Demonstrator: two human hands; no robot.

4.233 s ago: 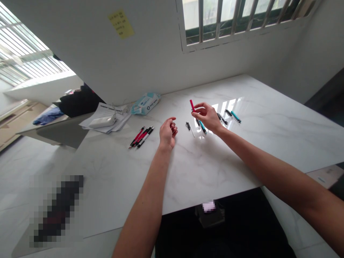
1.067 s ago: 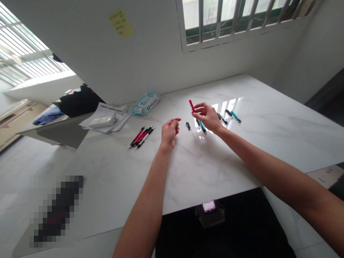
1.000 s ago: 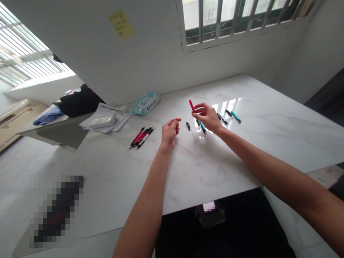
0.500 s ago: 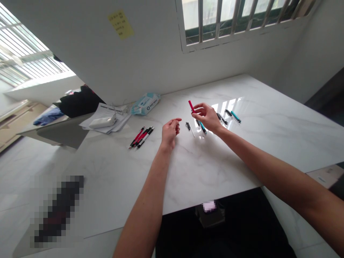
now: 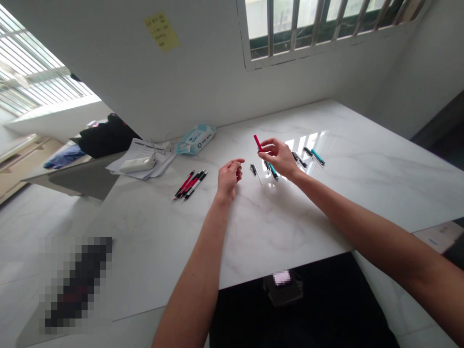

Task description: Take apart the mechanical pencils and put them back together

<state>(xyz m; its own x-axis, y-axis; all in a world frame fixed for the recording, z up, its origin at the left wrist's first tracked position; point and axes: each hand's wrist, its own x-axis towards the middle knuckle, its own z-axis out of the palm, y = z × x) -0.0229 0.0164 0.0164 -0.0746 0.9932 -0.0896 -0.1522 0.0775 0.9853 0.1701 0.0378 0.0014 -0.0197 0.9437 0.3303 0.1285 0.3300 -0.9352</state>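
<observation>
My right hand is raised over the table, with thumb and fingers pinched round a red pen barrel. The barrel points up and to the left. My left hand rests low over the tabletop, its fingers curled and the index finger reaching to the right; whatever it may hold is hidden. Between and below the hands lie a small black pen part and a thin white refill. Under my right hand is a teal pen barrel, partly covered. Black and white pen parts lie just beyond the right wrist.
Several red, black and white pens lie left of my left hand. Further right is another teal barrel with black parts. A wipes pack, papers and a white device sit near the wall on the marble-patterned table.
</observation>
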